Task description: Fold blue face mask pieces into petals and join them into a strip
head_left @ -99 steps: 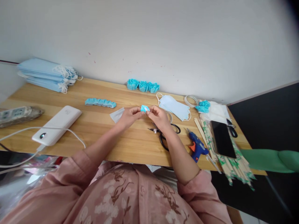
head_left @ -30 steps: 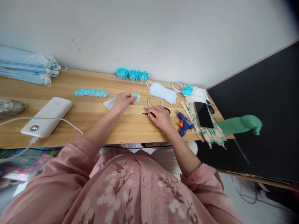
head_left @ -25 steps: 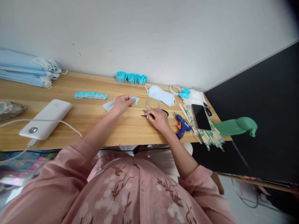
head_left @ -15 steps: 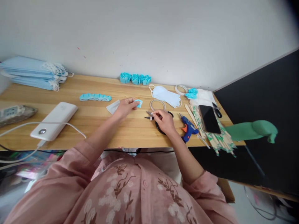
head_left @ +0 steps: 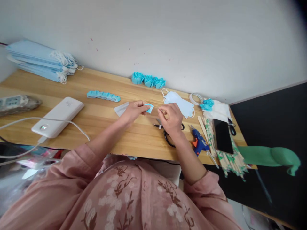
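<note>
Pinching the blue folded piece over the table, your left hand faces your right hand, its fingertips closed on something tiny (three rosettes sit done by the wall; one pleated strip lies unrolled).

The scissors are largely covered by the right hand, so that only the blade tips and part of a black loop are seen. What is pinched in that hand's fingertips, perhaps a thin pale sliver, is too small to be made out. The blue piece is partly hidden by the left hand, which also covers one end of the white scrap; the power strip and cable are cut off by the left edge, and the clutter at lower left is blurred.
</note>
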`<state>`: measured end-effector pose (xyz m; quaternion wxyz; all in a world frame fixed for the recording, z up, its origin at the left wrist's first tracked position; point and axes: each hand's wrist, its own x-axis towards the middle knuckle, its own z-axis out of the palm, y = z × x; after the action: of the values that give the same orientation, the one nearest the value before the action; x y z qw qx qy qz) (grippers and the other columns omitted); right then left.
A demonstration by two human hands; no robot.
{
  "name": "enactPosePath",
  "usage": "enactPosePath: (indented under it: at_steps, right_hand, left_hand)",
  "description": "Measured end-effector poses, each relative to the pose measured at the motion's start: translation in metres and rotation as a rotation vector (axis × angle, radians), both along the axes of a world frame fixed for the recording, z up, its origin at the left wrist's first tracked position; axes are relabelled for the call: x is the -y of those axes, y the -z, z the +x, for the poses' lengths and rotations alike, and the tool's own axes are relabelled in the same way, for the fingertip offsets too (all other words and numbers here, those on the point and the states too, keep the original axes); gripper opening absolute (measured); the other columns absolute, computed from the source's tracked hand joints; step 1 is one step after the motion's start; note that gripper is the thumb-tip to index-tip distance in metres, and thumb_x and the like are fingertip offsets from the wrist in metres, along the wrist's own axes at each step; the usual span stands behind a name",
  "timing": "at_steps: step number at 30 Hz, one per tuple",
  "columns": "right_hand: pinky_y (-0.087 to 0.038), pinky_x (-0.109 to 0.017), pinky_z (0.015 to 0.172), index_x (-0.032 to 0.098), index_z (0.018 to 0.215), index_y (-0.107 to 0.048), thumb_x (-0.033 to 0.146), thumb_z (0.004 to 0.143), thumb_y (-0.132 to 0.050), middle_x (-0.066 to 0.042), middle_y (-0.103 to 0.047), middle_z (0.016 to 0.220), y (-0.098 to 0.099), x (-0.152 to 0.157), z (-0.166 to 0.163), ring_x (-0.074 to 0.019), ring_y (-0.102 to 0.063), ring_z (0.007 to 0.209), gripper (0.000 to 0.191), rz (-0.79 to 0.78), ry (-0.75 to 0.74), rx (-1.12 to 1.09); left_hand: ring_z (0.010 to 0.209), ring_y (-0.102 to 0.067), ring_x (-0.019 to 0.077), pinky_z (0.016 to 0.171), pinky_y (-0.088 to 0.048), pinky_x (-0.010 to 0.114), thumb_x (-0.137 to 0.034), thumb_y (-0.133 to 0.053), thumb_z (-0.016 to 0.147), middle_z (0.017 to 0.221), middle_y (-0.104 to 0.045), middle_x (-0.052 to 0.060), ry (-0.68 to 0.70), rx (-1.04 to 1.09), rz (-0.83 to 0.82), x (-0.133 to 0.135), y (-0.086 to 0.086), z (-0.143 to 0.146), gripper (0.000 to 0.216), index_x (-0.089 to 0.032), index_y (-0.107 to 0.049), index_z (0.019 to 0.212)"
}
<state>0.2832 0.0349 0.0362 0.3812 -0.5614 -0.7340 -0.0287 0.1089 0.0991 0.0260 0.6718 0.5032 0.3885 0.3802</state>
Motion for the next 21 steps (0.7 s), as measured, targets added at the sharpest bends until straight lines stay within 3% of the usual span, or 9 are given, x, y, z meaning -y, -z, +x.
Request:
enactPosePath:
  at_steps: [7, 13, 17, 21]
  right_hand:
    - [-0.049, -0.04, 0.083, 0.026, 0.092, -0.066, 0.028, 0.095, -0.05, -0.006, -0.071, 0.088, 0.0, 0.004, 0.009, -0.0227, -0.064, 0.085, 0.016, 0.031, 0.025, 0.044]
    - [-0.051, -0.035, 0.075, 0.024, 0.106, -0.067, 0.038, 0.096, -0.053, -0.005, -0.072, 0.089, 0.006, 0.042, 0.034, -0.0199, -0.066, 0.077, 0.022, -0.182, 0.064, -0.034]
    - [-0.05, -0.034, 0.075, 0.023, 0.096, -0.069, 0.036, 0.097, -0.052, -0.005, -0.073, 0.085, 0.017, 0.061, 0.037, -0.0199, -0.066, 0.078, 0.022, -0.278, 0.036, -0.058]
    - [-0.049, -0.033, 0.072, 0.022, 0.083, -0.068, 0.032, 0.096, -0.055, -0.004, -0.072, 0.078, 0.017, 0.063, 0.027, -0.0191, -0.065, 0.075, 0.021, -0.242, 0.044, -0.083]
  left_hand:
    - [0.07, -0.057, 0.0129, 0.073, -0.047, 0.029, -0.039, -0.074, 0.069, 0.074, -0.065, 0.001, 0.013, -0.002, -0.006, 0.0, 0.001, -0.001, 0.025, -0.016, -0.067, 0.073]
    - [0.065, -0.054, 0.011, 0.07, -0.046, 0.028, -0.038, -0.075, 0.07, 0.071, -0.063, 0.001, 0.013, -0.007, 0.009, -0.002, 0.004, -0.001, 0.024, -0.016, -0.065, 0.071]
    - [0.064, -0.054, 0.0104, 0.068, -0.045, 0.027, -0.037, -0.075, 0.069, 0.071, -0.062, 0.0, 0.035, -0.01, -0.005, -0.001, 0.004, 0.0, 0.024, -0.016, -0.064, 0.072]
    - [0.063, -0.053, 0.0102, 0.068, -0.045, 0.027, -0.036, -0.074, 0.069, 0.069, -0.061, 0.0, 0.038, -0.039, -0.004, 0.0, 0.003, 0.001, 0.022, -0.016, -0.063, 0.07]
